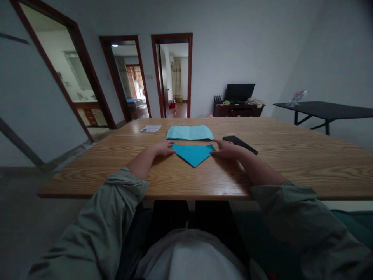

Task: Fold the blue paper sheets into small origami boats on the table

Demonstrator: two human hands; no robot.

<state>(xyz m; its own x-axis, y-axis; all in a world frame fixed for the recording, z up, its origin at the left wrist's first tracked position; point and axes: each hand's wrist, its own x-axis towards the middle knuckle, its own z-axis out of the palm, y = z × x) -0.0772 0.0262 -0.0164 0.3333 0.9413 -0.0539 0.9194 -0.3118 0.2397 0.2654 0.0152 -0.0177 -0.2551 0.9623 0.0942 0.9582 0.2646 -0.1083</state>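
A folded sheet of bright blue paper [194, 154] lies on the wooden table in front of me, its point towards me and its straight edge away. At its left corner is my left hand [164, 148], thumb and fingers closed on the paper. My right hand [227, 149] grips the right corner the same way, its thumb at the paper's edge and forefinger reaching past it. Just beyond lies a stack of lighter blue paper [189, 132] with a crease down the middle.
A black phone-like slab [240, 144] lies right of my right hand. A small printed card [151, 128] rests at the left on the wooden table [291, 155]. Further off stand a black table [323, 109] with a clear bottle and a cabinet with a screen [239, 92].
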